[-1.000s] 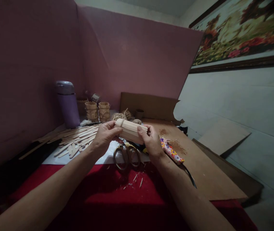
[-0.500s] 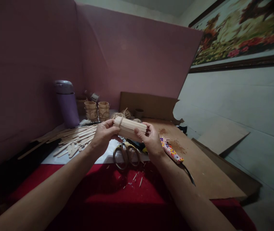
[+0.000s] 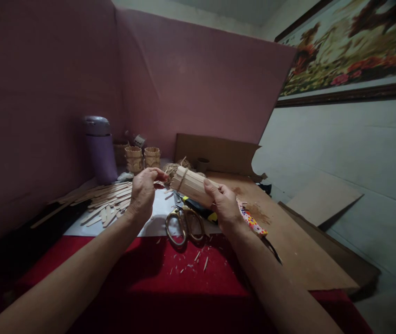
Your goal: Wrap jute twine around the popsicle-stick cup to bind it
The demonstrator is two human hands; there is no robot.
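Observation:
My right hand (image 3: 228,206) grips a cylinder of wooden craft sticks (image 3: 191,183), tilted with its left end higher, the thumb along its near side. A band of twine (image 3: 182,178) circles it near the left end. Just left of that end is my left hand (image 3: 142,192), apart from the cylinder, with thumb and fingers pinched together; what they hold, if anything, is too small to make out. Below the cylinder lie scissors (image 3: 185,227) with brass-coloured handles and a black-and-yellow tool (image 3: 201,211). A ball of twine (image 3: 170,170) sits behind the cylinder.
Loose craft sticks (image 3: 112,199) spread over white paper at left. Two decorated stick cups (image 3: 134,159) and a purple bottle (image 3: 100,155) stand behind. Right of my hand, a flower-patterned tool with a cord (image 3: 251,220) lies on brown board (image 3: 298,250). Wood scraps litter the red cloth (image 3: 142,269).
My left hand has let go of the cylinder's left end and moved left. The cylinder has tilted, its right end lower, in my right hand. The view has shifted slightly.

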